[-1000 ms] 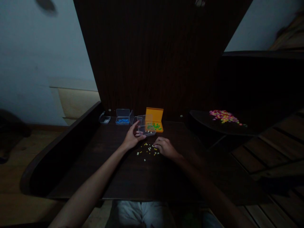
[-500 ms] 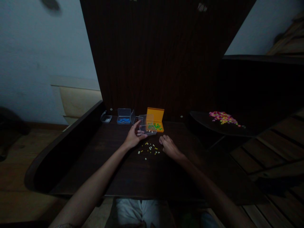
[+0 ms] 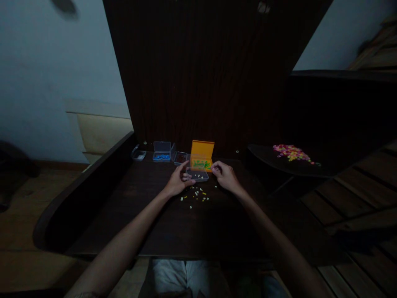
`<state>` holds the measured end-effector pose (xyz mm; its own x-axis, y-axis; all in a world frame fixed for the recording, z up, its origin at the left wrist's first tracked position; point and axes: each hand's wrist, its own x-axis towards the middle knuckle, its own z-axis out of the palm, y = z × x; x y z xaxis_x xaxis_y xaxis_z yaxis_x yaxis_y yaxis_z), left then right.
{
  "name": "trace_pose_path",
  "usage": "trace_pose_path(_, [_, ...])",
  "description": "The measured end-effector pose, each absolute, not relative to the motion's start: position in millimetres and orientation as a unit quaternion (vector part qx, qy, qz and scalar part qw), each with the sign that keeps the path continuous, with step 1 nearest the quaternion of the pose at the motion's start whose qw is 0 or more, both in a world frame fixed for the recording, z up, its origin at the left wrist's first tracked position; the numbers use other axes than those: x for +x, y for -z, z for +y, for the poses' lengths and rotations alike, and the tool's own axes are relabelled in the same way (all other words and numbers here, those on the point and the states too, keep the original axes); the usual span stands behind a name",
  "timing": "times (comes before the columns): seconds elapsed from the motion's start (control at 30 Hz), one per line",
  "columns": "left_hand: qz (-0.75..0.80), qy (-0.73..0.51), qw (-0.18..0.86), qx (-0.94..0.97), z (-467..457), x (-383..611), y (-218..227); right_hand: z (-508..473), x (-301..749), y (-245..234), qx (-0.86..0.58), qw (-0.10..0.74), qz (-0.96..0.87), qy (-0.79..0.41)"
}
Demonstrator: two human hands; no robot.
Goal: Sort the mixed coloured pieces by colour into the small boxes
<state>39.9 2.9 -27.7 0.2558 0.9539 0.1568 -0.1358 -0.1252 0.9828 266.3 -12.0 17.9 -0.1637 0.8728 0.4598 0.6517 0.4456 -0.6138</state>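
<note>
My left hand (image 3: 178, 181) grips the left end of a clear plastic box (image 3: 203, 179), thumb at the front and fingers at the side. A few small pale pieces lie inside the box. Right behind it stands an orange box (image 3: 203, 147) with its lid raised, holding small green pieces (image 3: 201, 164). My right hand (image 3: 226, 176) is at the orange box's right front corner, fingertips pinched; whatever is between them is too small to make out. On the tabletop in front of the clear box lie scattered white and yellow pieces (image 3: 196, 193).
Farther left are a clear box of blue pieces (image 3: 161, 157), a clear box with dark reddish contents (image 3: 180, 158) and a small clear case (image 3: 140, 155). Pink and yellow pieces (image 3: 293, 152) are heaped on a side shelf at right. A raised side panel (image 3: 83, 190) bounds the table's left.
My right hand has moved from beside the loose pieces up and right to the orange box's corner. My left hand and the clear box have shifted slightly right and nearer me.
</note>
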Motion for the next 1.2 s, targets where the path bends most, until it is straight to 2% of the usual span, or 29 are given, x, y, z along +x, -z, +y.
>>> trace_pose_path(0.13, [0.341, -0.47, 0.581, 0.57, -4, 44, 27, -8, 246, -26, -0.468, 0.367, -0.795, -0.118])
trace_pose_path(0.43, [0.321, -0.471, 0.614, 0.545, -6, 46, 25, -6, 243, -16, -0.471, 0.285, -0.829, -0.101])
trace_pose_path(0.53, [0.321, -0.474, 0.616, 0.541, -4, 46, 28, -7, 249, -18, -0.451, 0.291, -0.837, -0.101])
trace_pose_path(0.73, [0.335, -0.486, 0.599, 0.54, 0, 43, 29, -11, 277, -19, -0.47, 0.36, -0.802, -0.082])
trace_pose_path(0.97, [0.378, -0.505, 0.577, 0.519, 5, 39, 22, -23, 309, 16, -0.507, 0.255, -0.811, -0.142])
trace_pose_path(1.2, [0.381, -0.518, 0.562, 0.52, 7, 34, 19, -22, 299, 31, -0.503, 0.243, -0.819, -0.128])
